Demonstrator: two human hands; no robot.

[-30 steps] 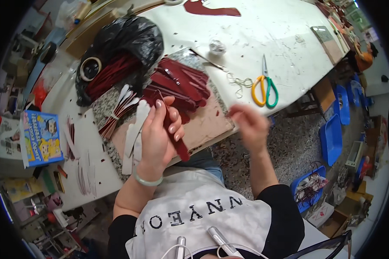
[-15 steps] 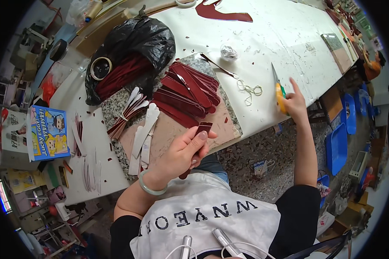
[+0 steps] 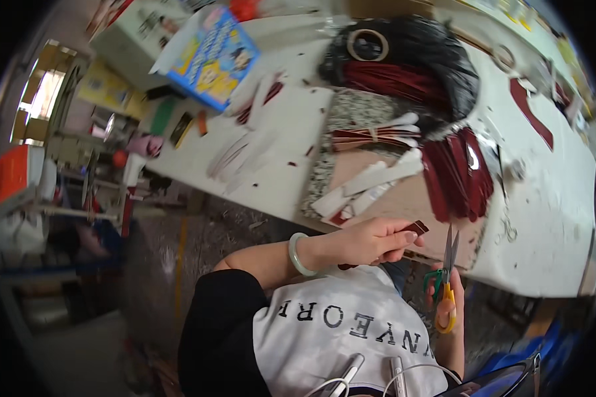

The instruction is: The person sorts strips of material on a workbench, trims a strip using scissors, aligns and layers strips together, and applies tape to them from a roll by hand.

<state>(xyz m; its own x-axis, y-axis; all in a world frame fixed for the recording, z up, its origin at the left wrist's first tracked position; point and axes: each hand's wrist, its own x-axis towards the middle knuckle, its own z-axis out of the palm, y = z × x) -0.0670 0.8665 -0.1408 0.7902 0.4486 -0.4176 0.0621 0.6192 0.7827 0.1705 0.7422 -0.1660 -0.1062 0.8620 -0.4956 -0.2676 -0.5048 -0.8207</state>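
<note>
My left hand point(image 3: 377, 241) is closed on a dark red leather strip point(image 3: 416, 227), whose end sticks out past the thumb; more of it shows below the palm. My right hand point(image 3: 459, 291) has its fingers in the yellow and green handles of a pair of scissors point(image 3: 449, 250). The blades point away from me, slightly apart, just right of the strip and not touching it. Beyond them, a pile of dark red strips point(image 3: 460, 173) lies on the stone slab point(image 3: 410, 195). White strips point(image 3: 371, 182) and a tied bundle of red strips point(image 3: 371, 137) lie left of the pile.
A black plastic bag point(image 3: 437, 53) holding red pieces stands at the back, a tape roll point(image 3: 368, 45) on it. Farther left on the white table point(image 3: 278, 188) are a blue and yellow box point(image 3: 218, 56) and scattered scraps. A curved red piece point(image 3: 531, 114) lies at the far right.
My view has turned to the left. My right hand has brought the scissors from the table's right side in close to my left hand, which still holds the strip.
</note>
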